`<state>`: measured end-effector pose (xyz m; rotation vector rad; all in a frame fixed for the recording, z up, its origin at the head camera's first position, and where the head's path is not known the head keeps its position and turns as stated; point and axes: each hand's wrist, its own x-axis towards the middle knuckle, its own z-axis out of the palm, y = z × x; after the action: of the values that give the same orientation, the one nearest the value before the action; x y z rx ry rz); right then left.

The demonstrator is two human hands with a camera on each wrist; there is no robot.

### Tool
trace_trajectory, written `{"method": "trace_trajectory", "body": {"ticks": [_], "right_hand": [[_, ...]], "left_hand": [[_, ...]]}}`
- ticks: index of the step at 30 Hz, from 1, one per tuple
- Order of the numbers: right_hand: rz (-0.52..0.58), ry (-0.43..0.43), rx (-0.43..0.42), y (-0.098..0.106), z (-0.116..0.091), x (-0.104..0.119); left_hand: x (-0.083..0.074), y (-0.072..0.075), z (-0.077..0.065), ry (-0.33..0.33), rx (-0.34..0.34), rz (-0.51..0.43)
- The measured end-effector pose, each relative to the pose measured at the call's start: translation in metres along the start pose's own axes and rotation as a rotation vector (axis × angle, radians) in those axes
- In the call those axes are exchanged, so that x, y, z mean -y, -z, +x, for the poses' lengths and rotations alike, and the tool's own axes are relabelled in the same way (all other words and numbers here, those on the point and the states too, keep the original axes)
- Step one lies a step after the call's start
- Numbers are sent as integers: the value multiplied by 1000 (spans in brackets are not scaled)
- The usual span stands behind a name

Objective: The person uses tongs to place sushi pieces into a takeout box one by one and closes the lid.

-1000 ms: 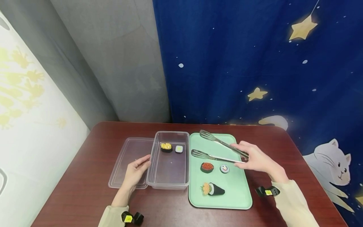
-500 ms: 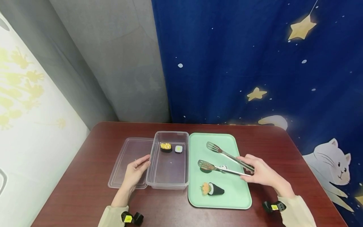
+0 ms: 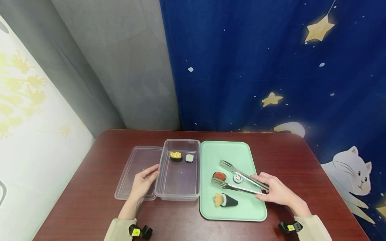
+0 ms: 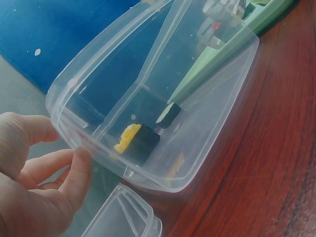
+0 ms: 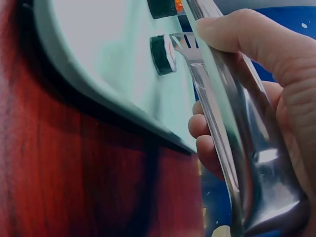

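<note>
The right hand (image 3: 274,189) grips the metal tongs (image 3: 250,178), thumb on one arm and fingers on the other, its grip partly closed and the arms of the tongs spread apart. Relative to the earlier frames, hand and tongs have moved toward the near edge of the green tray (image 3: 224,150). The red-topped sushi (image 3: 219,175) and round roll (image 3: 237,178), partly covered by the lower arm half a second ago, now show between the arms; the lower tip overlaps the red piece's near edge, contact uncertain. The sushi cone (image 3: 227,200) lies nearer, unmoved. The left hand (image 3: 142,184), unchanged, rests loosely bent fingers against the left wall of the clear box (image 3: 178,195), which holds a yellow-topped piece (image 3: 176,156) and a small white-topped piece (image 3: 189,158). Beneath this hand, the lid (image 3: 126,187) lies on the table (image 3: 181,224).
</note>
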<state>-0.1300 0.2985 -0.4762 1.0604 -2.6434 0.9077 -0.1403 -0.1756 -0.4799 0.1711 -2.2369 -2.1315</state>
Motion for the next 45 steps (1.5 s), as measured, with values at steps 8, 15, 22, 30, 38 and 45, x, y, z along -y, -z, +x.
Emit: {"method": "trace_trajectory", "body": {"ticks": [8,15,22,30,38,45], "right_hand": [[44,39,5,-2,-1,1],[81,74,19,-2,0,1],[128,125,41,-3,1,0],[169,107,59,-4,3,4],[193,122,45,12,15,34],[178,114,24,22,22,38]], "left_hand": [[2,1,-1,-4,-11,-9],[2,1,-1,-2,-10,-11],[2,1,-1,-12,-2,-7],[3,0,0,-8,1,-2],[2,1,1,4,0,-6],[2,1,1,-1,3,0]]}}
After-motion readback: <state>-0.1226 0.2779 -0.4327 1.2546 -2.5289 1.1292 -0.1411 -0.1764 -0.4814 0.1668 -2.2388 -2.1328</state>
